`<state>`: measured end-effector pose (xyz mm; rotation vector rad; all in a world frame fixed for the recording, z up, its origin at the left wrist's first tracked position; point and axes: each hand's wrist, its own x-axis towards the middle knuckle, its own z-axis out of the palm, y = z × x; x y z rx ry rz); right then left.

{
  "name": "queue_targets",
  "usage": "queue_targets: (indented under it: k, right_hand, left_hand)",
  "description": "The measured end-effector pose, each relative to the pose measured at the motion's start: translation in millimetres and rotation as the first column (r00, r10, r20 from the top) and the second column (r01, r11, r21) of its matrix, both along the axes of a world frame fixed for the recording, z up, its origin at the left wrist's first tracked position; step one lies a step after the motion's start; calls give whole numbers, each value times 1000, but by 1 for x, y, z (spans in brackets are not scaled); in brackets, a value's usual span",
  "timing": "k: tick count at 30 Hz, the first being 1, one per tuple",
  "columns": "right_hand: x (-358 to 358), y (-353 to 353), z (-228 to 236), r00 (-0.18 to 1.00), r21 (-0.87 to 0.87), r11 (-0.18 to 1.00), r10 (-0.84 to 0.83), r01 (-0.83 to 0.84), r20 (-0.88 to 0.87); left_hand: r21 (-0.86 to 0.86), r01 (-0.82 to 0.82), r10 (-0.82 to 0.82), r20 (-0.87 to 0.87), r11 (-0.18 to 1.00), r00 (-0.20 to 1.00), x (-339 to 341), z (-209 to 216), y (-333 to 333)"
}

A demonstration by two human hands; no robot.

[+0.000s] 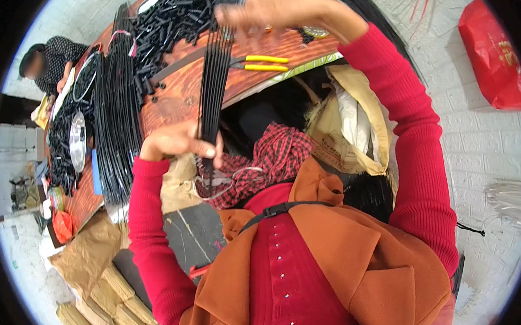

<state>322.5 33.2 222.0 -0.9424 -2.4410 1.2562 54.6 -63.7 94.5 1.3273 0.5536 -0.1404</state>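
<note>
one black rod bundle in head view, between the hands: left hand grasping its near part; right hand at far end, blurred, can't tell if gripping. one yellow-handled pliers just right, one larger tied bundle left, loose black parts uncountable.

The place looks like a small assembly workshop. A wooden worktable carries heaped small black parts, a thick bundle of long black rods on the left and yellow-handled pliers; another person is at the far left.
</note>
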Motion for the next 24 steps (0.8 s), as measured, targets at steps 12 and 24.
queue_targets:
  k: [12,24]
  right_hand:
    - [-32,-135,-143,949,-21,973,229,-230,217]
    - [-106,-136,-242,1000,-642,767,13,1,18]
  left_hand:
    - [-101,716,-707,-300,691,640,79,1,10]
    - [983,46,40,-54,179,998,-8,-52,-26]
